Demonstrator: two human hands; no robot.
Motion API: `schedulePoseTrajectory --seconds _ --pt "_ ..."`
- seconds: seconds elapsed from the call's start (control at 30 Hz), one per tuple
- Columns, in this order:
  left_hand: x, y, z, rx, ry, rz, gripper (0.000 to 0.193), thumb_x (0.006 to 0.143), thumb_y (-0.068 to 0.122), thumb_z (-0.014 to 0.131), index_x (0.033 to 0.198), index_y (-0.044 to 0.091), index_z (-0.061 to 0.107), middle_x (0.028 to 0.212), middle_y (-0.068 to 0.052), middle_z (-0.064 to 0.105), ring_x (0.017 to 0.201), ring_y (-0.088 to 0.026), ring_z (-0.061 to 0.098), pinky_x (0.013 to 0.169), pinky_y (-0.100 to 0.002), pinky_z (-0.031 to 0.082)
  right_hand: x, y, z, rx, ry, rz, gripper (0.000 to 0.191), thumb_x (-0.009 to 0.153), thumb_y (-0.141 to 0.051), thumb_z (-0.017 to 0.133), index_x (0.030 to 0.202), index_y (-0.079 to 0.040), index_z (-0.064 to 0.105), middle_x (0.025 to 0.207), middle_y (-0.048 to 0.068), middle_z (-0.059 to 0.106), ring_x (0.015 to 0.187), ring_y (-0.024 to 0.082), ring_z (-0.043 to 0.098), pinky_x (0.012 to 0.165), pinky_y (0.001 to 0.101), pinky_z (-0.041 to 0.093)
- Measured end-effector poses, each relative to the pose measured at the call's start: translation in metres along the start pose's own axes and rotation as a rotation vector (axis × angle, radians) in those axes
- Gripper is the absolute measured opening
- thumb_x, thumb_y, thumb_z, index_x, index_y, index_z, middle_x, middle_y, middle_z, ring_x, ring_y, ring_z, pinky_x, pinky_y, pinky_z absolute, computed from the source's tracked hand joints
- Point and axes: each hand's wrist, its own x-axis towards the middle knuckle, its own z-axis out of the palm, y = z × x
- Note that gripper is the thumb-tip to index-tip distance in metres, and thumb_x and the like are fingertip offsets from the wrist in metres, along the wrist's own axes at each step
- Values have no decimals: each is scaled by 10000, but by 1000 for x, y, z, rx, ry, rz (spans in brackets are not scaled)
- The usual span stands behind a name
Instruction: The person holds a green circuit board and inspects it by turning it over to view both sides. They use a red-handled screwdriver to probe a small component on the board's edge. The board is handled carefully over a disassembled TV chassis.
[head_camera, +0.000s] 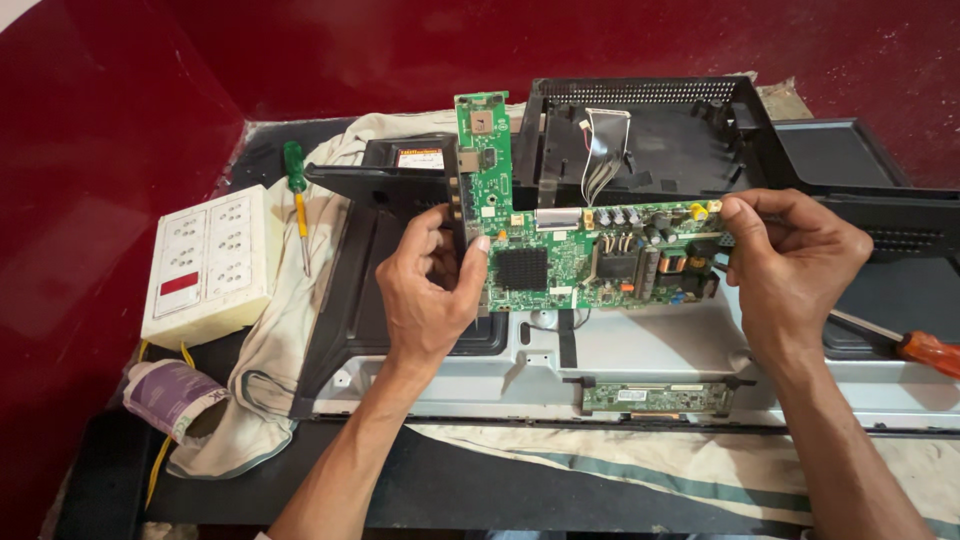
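Note:
I hold a green L-shaped circuit board (575, 255) above the metal back (640, 350) of an opened flat screen. My left hand (430, 285) grips the board's left edge, thumb on its face beside a black heat sink (522, 268). Fingertips of my right hand (795, 265) pinch the right end of the board. A white ribbon cable (603, 150) hangs from the black plastic rear cover (650, 135) just behind the board.
A small green strip board (655, 397) sits low on the metal back. A green-handled screwdriver (296, 195) lies on a cream cloth (285, 330) at left, beside a white switch-and-socket box (210, 262). An orange-handled screwdriver (915, 345) lies at right. The floor is dark red.

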Motion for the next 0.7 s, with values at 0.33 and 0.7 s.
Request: schedulePoseTrajectory --seconds 0.33,0.7 --pt "3 -4 3 -75 25 -92 327 912 43 740 1219 -50 676 808 -32 733 639 -10 622 514 -177 467 5 7 1 41 0 50 90 1027 -22 738 1026 66 722 735 20 653 527 40 525 451 196 353" --pt "5 -11 5 -130 32 -152 311 899 25 740 1193 -59 686 792 -34 729 645 -13 632 527 -168 478 7 17 1 104 -7 106 86 1010 -12 751 1009 70 723 710 25 637 501 41 501 437 202 343"
